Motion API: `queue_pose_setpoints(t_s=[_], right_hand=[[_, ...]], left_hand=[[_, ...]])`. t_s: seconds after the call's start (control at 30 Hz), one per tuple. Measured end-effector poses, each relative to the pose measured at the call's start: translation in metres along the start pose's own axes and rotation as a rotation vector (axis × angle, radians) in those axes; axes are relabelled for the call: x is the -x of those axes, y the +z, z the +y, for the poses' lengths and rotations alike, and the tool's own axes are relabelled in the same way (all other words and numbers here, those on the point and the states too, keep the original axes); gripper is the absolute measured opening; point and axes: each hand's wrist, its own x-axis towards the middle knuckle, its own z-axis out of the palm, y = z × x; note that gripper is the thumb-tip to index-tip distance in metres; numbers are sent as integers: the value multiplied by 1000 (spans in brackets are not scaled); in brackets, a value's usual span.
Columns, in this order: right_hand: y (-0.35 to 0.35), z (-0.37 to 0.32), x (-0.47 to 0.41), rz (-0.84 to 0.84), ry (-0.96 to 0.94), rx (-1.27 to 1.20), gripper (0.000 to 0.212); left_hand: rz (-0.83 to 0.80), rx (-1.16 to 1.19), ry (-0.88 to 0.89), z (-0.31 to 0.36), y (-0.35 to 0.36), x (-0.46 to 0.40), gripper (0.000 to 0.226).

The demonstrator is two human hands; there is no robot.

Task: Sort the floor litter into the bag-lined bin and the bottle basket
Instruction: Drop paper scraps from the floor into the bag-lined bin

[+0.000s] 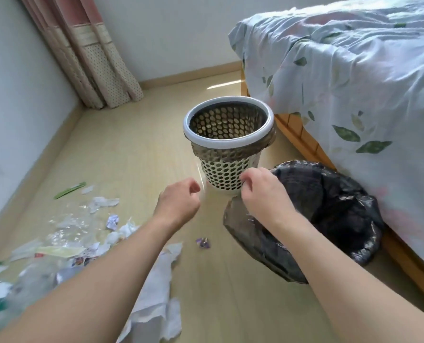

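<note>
A white perforated bin (228, 174) with a white rim ring and a dark bag liner folded over its top stands on the floor mid-frame. My right hand (260, 191) is at the bin's base and pinches a grey translucent plastic bag (245, 233) that hangs below it. My left hand (178, 204) has its fingers curled just left of the bin, with a thin strip of clear film (201, 177) at its fingertips. A round shape covered in a black bag (339, 209) sits right of my hands, against the bed. Litter (82, 233) of torn paper and clear plastic bottles covers the floor at lower left.
A bed (354, 82) with a leaf-print sheet fills the right side, its wooden frame close to the black bag. A curtain (94, 58) hangs in the far left corner. A green stick (70, 190) and a small purple wrapper (203, 242) lie on the floor.
</note>
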Motion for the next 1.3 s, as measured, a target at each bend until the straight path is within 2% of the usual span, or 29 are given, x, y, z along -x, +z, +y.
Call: queue_pose_setpoints(t_s=[0.07, 0.17, 0.23, 0.33, 0.43, 0.57, 0.7, 0.8, 0.93, 1.07, 1.17, 1.3], right_hand=[[40, -24, 2, -177, -118, 10, 31], [101, -43, 6, -428, -140, 50, 38], [140, -37, 8, -528, -84, 99, 40], [182, -7, 14, -631, 102, 161, 40], [213, 21, 25, -663, 183, 202, 36], [239, 35, 27, -580, 197, 214, 25], [251, 38, 25, -538, 176, 197, 14], [255, 41, 28, -527, 190, 186, 15], [247, 43, 30, -529, 203, 109, 29], [234, 30, 24, -628, 201, 169, 37], [214, 4, 14, -689, 129, 209, 45], [170, -37, 14, -496, -61, 139, 34]], left_hand=[[-49, -63, -95, -38, -7, 3, 30], [-144, -139, -176, -88, -4, 14, 28], [-196, -200, -188, -116, 9, 18, 29], [-280, -301, -155, -142, 41, 16, 30], [-345, -430, -114, -152, 74, 8, 30], [-340, -623, -105, -159, 108, 1, 30], [-344, -661, -26, -171, 117, -7, 25], [-364, -482, -97, -173, 111, -12, 23], [-224, -20, -298, -173, 94, -13, 16], [-134, 508, -437, -169, 72, -3, 12], [-75, 617, -455, -160, 52, 3, 12], [-15, 650, -438, -135, 18, 9, 13]])
